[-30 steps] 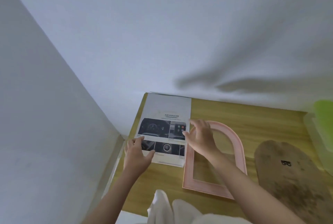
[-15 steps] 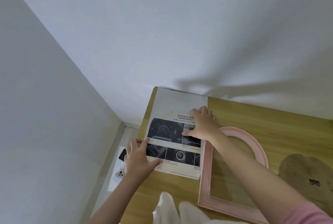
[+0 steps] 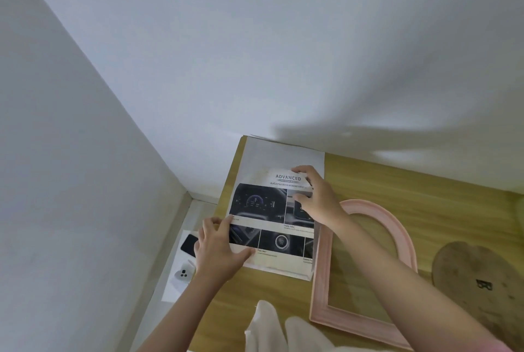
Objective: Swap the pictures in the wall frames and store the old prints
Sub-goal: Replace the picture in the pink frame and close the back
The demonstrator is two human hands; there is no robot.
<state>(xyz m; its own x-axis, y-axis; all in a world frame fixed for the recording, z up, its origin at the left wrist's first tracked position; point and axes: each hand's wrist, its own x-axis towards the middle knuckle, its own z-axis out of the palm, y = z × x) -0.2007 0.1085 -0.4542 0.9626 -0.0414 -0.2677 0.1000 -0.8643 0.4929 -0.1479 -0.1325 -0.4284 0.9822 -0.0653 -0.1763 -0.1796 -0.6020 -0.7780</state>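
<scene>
A printed sheet (image 3: 265,210) with car dashboard photos and the word ADVANCED lies on the left end of the wooden table (image 3: 425,198). My left hand (image 3: 218,249) grips its lower left edge, thumb on top of the paper. My right hand (image 3: 314,195) holds the sheet's right edge with curled fingers. To the right lies an arched pink picture frame (image 3: 323,295), with no picture in it, wood showing through. Further right sits its brown arched backing board (image 3: 479,286).
White walls meet in a corner at the table's far left. On the floor left of the table lie a black phone (image 3: 189,245) and a small white device (image 3: 183,274) on white paper. White cloth (image 3: 269,329) shows at the bottom edge.
The view has swung up and left. My right hand moved from the frame's arch onto the sheet's right edge; my left hand stays at the lower left corner.
</scene>
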